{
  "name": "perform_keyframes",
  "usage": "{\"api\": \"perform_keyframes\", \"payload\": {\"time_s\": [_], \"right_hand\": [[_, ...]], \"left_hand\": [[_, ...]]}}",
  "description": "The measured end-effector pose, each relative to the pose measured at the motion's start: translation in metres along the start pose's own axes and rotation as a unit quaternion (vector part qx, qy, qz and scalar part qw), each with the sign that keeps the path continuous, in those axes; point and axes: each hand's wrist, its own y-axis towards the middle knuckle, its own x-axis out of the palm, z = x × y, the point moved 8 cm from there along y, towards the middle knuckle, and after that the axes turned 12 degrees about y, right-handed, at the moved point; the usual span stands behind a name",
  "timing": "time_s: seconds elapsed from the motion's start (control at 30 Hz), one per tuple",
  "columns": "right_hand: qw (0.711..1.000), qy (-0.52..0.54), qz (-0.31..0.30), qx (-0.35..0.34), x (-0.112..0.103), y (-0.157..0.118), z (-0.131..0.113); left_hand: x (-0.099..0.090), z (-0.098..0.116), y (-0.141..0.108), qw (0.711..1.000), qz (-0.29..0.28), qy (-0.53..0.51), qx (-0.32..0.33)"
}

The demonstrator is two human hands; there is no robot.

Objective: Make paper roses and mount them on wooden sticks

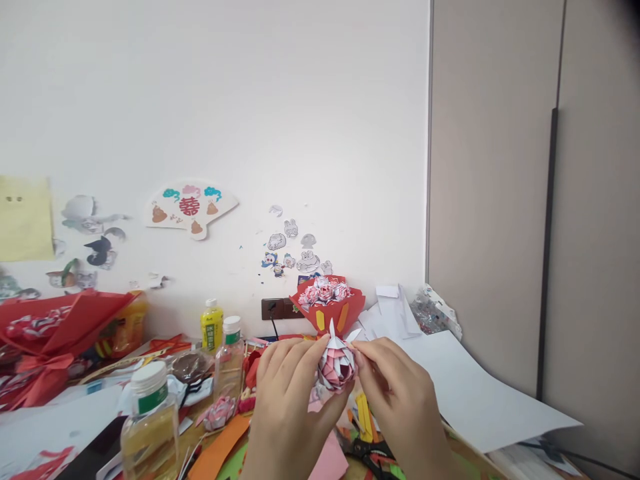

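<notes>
At the far left I see a red-wrapped bouquet, then a clear bottle with white cap, and one loose pink rosette. The left hand is curled closed around a pink-and-white paper flower, lifted in front of a smaller red bouquet. The right hand pinches the flower's right edge, thumb and forefinger almost together. Farther right lies a large white sheet.
</notes>
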Motion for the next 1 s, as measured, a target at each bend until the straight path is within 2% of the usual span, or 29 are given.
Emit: {"api": "perform_keyframes", "payload": {"time_s": [0.1, 0.37, 0.73, 0.87, 1.0], "right_hand": [[1.000, 0.000, 0.006, 0.006, -0.001, -0.001, 0.001], [0.998, -0.018, -0.010, -0.060, 0.002, -0.002, -0.005], [1.000, 0.012, -0.024, -0.012, -0.004, 0.003, -0.003], [0.999, -0.034, -0.013, 0.011, -0.007, 0.004, -0.002], [0.995, -0.091, 0.029, -0.006, -0.013, 0.005, -0.008]], "left_hand": [[-0.001, 0.001, 0.002, 1.000, 0.000, -0.001, 0.002], [-0.008, 0.000, 0.003, 0.999, 0.030, 0.013, 0.004], [-0.005, 0.002, 0.001, 0.999, 0.025, -0.035, 0.006], [-0.003, 0.000, -0.001, 0.999, 0.016, -0.022, 0.017], [-0.004, 0.001, -0.001, 0.999, 0.024, 0.000, 0.030]]}}
